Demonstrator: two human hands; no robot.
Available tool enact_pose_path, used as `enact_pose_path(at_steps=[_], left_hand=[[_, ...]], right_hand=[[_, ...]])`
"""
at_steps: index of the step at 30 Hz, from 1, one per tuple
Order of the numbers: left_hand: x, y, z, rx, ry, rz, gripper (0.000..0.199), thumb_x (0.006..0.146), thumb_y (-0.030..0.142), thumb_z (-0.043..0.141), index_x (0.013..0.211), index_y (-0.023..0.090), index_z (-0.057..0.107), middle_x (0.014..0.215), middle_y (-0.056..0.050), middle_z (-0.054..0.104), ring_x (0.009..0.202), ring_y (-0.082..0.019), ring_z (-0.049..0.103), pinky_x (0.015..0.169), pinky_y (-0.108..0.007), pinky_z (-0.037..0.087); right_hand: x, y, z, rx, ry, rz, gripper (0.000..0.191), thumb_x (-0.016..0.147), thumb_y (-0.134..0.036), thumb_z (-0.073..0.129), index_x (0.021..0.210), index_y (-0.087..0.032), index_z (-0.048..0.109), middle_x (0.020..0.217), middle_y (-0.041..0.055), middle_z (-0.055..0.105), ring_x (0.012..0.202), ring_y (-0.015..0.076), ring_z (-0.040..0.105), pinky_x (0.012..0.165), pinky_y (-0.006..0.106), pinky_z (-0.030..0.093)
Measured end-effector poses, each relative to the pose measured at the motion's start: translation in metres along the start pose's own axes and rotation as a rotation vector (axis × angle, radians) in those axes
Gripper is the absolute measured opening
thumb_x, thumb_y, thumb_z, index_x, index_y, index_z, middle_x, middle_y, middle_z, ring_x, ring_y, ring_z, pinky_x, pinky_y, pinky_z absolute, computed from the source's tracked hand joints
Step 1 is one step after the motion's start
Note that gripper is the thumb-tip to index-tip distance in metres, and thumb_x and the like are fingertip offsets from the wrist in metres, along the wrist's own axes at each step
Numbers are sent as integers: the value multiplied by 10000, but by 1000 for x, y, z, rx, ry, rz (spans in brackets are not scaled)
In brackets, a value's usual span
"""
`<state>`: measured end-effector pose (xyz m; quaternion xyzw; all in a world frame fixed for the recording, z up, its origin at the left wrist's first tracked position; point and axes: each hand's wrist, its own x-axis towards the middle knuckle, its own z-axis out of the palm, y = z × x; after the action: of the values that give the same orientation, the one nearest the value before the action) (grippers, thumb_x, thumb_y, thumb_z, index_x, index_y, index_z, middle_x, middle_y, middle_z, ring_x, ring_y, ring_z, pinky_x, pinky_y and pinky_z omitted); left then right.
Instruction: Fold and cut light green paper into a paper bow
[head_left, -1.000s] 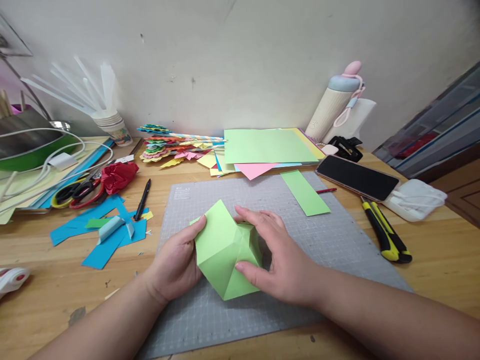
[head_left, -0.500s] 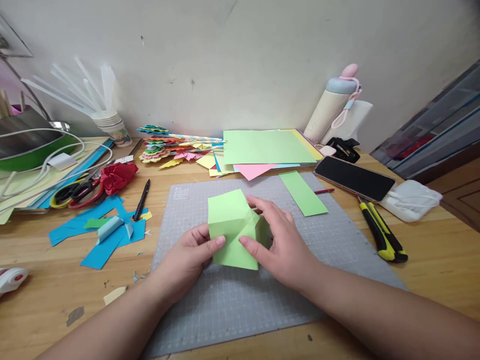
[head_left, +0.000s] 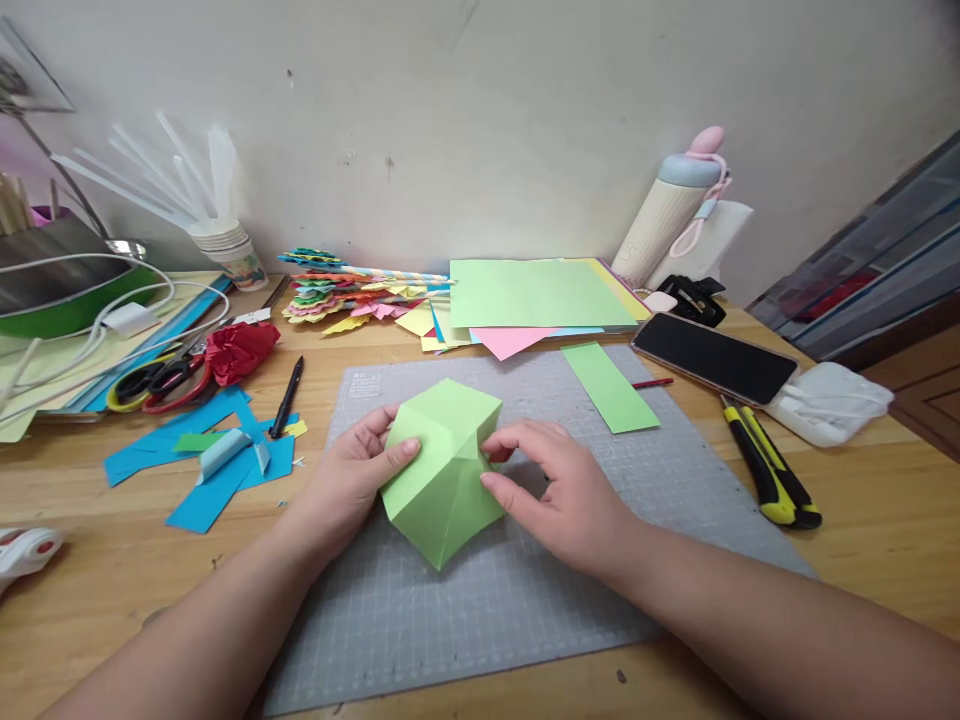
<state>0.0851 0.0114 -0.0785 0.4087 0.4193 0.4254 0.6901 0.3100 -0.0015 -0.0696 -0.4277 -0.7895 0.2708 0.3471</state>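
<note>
A creased light green sheet of paper (head_left: 444, 460) is held above the grey cutting mat (head_left: 465, 640), its folds running toward the middle. My left hand (head_left: 367, 465) grips its left side, thumb on the front face and the other fingers partly hidden behind. At the right edge, my right hand (head_left: 559, 480) pinches the paper between thumb and bent index finger. A green paper strip (head_left: 611, 388) lies on the mat's upper right part, beside a thin red pen-like stick (head_left: 652, 383).
Blue paper scraps (head_left: 206, 490), a black pen (head_left: 287, 398) and scissors (head_left: 161, 378) lie left. Coloured paper sheets (head_left: 540, 292) and paper flowers (head_left: 337, 290) line the wall. On the right are a phone (head_left: 716, 357), a utility knife (head_left: 772, 465) and a bottle (head_left: 667, 220).
The green paper has been turned and partly opened out, so a corner now points down and its creases show. My left hand has shifted slightly left and up.
</note>
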Motion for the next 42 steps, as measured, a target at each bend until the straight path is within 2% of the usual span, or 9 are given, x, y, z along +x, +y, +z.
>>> enact_pose_path(at_steps=[4,7,12,17,19,25,30,36,42], left_hand=[[3,-2,0,138,188,159,569,723,276,778,1228,259,516,974,-13,638,751,-153,622,650,-255,495],[1,0,2,396,331,339,450,697,238,790,1093,261,576,1015,-9,570,886,-175,557,800,-285,442],[-12,7,11,706,241,434,91,776,277,697,776,229,620,970,-45,576,1039,-270,493,981,-371,297],[-23,-3,18,835,271,360,644,508,316,877,1055,243,545,1187,-84,530,1206,-369,382,1108,-518,68],[-22,-7,18,943,251,330,724,522,364,863,1127,232,489,1184,-99,521,1224,-376,377,1119,-557,16],[-17,-14,13,1070,214,229,685,704,444,700,1232,251,307,1304,-121,404,1257,-356,383,1041,-610,303],[-15,-19,12,925,106,327,647,799,416,635,1247,300,183,1424,-117,281,1366,-295,301,1094,-529,313],[-15,-17,13,1098,167,359,465,829,439,616,1161,287,329,1469,-109,236,1357,-325,297,1064,-578,311],[-13,-13,10,1176,203,427,371,848,391,621,1152,292,432,1252,-57,444,1192,-260,446,1000,-500,380]], right_hand=[[-1,-1,1,4,2,-8,70,860,-264,567,927,-251,553,859,3,613,819,184,580,793,394,466],[-2,-1,3,-50,50,-53,127,839,-247,598,963,-253,570,998,45,555,971,216,543,862,418,452],[-2,3,3,-181,46,-18,185,825,-329,628,966,-257,532,1253,96,436,1218,304,407,965,539,375],[4,16,1,-209,21,49,738,703,-597,712,1253,-267,348,1440,146,324,1365,352,270,1058,610,273],[6,20,2,-191,-28,73,944,674,-627,722,1390,-294,204,1472,143,282,1378,345,263,1070,600,280],[1,16,11,-64,-86,53,936,766,-405,703,1450,-384,64,1506,85,161,1421,287,182,1118,540,273],[-3,11,17,151,-64,88,924,783,-319,672,1445,-396,33,1520,80,85,1420,292,182,1098,533,319],[-1,13,14,50,-127,108,746,844,-445,603,1447,-344,175,1543,87,145,1437,302,120,1131,585,199],[-2,15,9,47,-145,102,560,946,-503,401,1452,-304,265,1524,75,305,1427,302,178,1128,622,131]])
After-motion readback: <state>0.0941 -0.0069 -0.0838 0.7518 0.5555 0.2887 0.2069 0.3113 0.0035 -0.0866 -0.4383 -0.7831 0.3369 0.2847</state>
